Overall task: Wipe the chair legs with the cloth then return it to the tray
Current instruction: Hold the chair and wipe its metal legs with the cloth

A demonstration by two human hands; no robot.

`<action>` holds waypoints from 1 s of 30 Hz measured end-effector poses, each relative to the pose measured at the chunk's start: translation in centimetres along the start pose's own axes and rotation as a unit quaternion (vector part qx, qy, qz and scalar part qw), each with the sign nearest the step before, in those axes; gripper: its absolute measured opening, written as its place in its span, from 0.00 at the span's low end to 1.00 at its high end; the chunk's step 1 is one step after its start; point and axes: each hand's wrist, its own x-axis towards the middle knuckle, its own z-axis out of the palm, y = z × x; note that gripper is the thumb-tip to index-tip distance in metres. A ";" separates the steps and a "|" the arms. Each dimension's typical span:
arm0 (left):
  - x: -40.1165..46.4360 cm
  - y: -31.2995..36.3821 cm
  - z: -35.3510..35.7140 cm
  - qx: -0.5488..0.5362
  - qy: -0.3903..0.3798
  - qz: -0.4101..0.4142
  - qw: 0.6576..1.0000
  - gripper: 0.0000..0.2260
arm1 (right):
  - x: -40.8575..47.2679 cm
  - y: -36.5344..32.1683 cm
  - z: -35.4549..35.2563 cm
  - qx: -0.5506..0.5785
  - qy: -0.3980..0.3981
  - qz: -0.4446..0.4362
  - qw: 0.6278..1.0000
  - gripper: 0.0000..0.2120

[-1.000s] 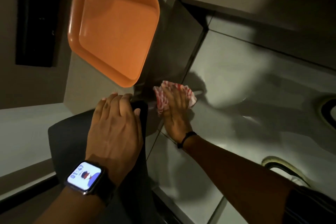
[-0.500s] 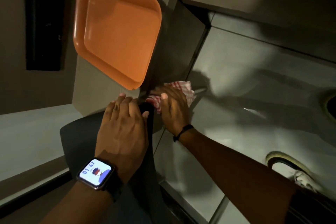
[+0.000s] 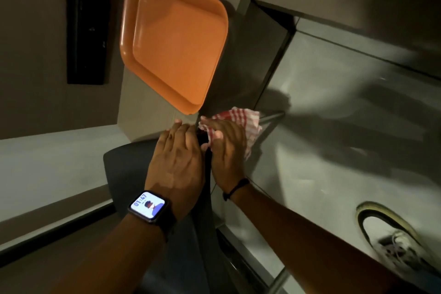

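Observation:
A red-and-white checked cloth is bunched under my right hand, which presses it against the top of a thin metal chair leg beside the dark chair edge. My left hand, with a lit smartwatch on its wrist, rests flat with fingers together on the dark grey chair. The two hands nearly touch. An orange tray lies on a brown table surface just beyond the hands, with nothing in it.
The brown table ends in an edge right by my fingertips. A pale tiled floor spreads to the right. A white sneaker sits at the lower right. A dark panel is on the wall at left.
My right hand has drawn the cloth up along the chair leg toward the seat edge and closer to my left hand. The view has shifted right; the sneaker shows more fully.

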 end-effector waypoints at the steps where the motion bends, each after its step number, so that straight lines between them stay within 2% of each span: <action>1: 0.0 0.0 0.0 0.000 -0.001 0.000 1.000 0.23 | 0.1 0.8 -0.3 -0.009 -0.003 -0.005 1.000 0.21; 4: 0.4 -0.3 0.2 -0.020 0.011 -0.007 1.000 0.23 | 1.5 6.3 -2.0 -0.061 -0.063 0.052 0.995 0.19; 7: 0.7 -0.5 0.9 -0.020 0.031 0.000 0.999 0.24 | 5.5 12.5 -4.1 -0.104 -0.077 0.214 0.968 0.16; 9: 0.8 -0.3 1.3 -0.008 0.043 0.001 0.999 0.25 | 7.3 14.3 -5.2 -0.068 -0.069 0.278 0.956 0.17; 11: 0.8 0.1 1.3 0.002 0.045 -0.001 0.999 0.26 | 7.0 13.1 -4.9 -0.012 -0.035 0.290 0.956 0.18; 14: 0.7 0.6 0.6 0.013 0.042 -0.002 0.999 0.25 | 3.8 8.4 -2.4 0.005 0.024 0.231 0.973 0.17; 17: 0.6 0.7 0.1 0.022 0.020 0.005 1.000 0.27 | 0.4 3.4 -0.3 -0.024 0.009 0.068 0.997 0.18; 19: 0.6 0.7 0.0 0.036 0.010 0.020 0.999 0.27 | -0.4 1.5 0.0 -0.008 0.015 -0.008 1.000 0.17; 21: 0.6 0.7 0.0 0.047 0.011 0.025 0.998 0.27 | 0.4 1.0 -0.4 -0.004 0.019 -0.026 0.999 0.21; 23: 0.7 0.7 0.1 0.043 0.020 0.018 0.999 0.26 | 0.9 3.0 -0.3 -0.030 0.003 -0.028 0.999 0.21; 25: 0.8 0.6 0.4 0.038 0.041 0.012 0.998 0.25 | 1.5 5.7 -0.4 -0.039 0.009 0.024 0.999 0.19; 28: 1.0 0.4 1.0 0.053 0.057 0.008 0.997 0.26 | 4.0 9.8 -2.0 0.007 0.047 0.179 0.983 0.22; 30: 0.9 0.5 1.1 0.057 0.059 0.009 0.997 0.25 | 6.1 11.7 -3.5 0.031 0.019 0.278 0.960 0.22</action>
